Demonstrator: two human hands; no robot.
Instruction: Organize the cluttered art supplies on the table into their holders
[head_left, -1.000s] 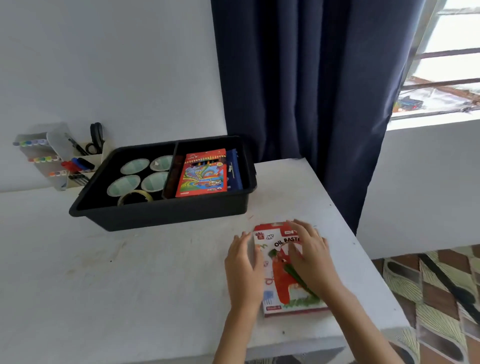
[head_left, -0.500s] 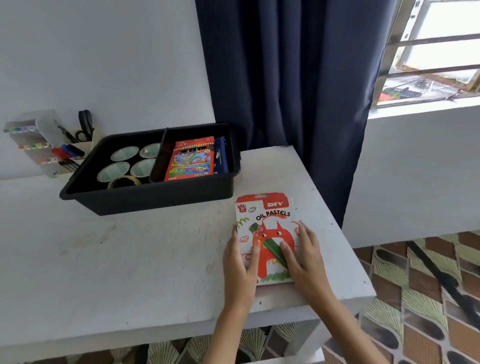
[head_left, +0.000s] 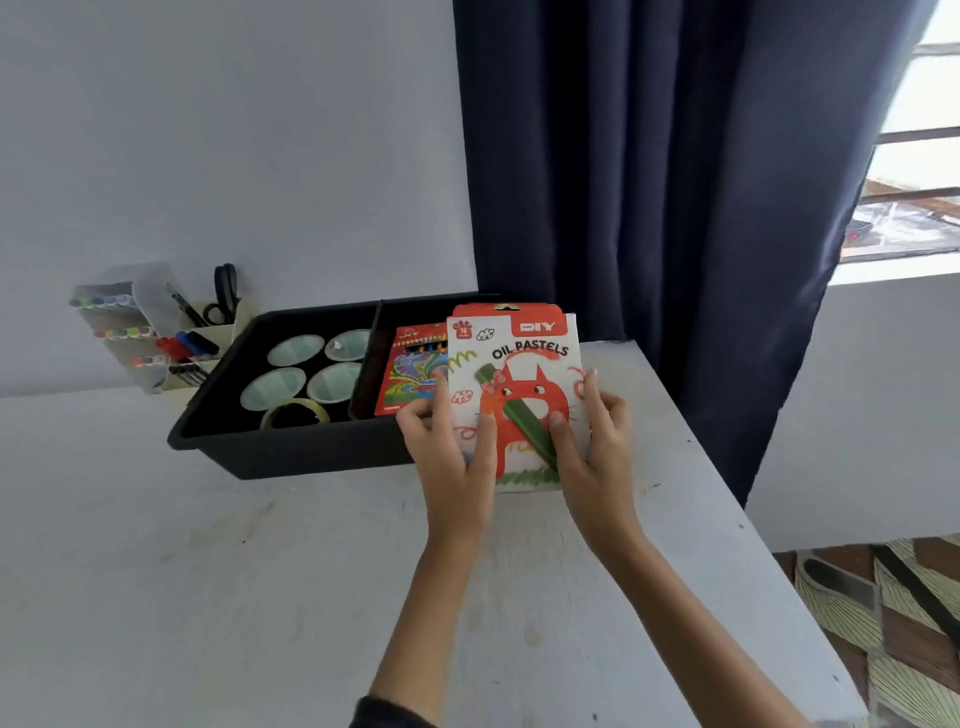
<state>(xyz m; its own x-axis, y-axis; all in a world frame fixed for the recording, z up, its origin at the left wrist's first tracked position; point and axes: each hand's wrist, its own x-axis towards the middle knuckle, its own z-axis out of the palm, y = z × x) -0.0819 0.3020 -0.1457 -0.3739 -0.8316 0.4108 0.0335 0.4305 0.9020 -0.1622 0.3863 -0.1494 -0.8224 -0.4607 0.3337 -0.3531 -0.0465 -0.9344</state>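
Note:
A white and red oil pastels box (head_left: 514, 364) with an orange cat on it is held up off the table, tilted toward me, over the right end of the black tray (head_left: 291, 447). My left hand (head_left: 452, 447) grips its left edge and my right hand (head_left: 597, 441) its right edge. In the tray's right compartment lies a red coloured-pencil box (head_left: 410, 374), partly hidden by the pastels box. The left compartment holds several pale green round cups (head_left: 288, 349) and a roll of tape (head_left: 293, 414).
A white desk organiser (head_left: 150, 332) at the back left carries markers, pens and black scissors (head_left: 224, 293). The white table (head_left: 208, 571) ends at the right beside a dark blue curtain (head_left: 649, 182) and a window.
Both hands have lifted the oil pastels box off the table near the front edge and carried it up and away toward the black tray. The camera view shifted too.

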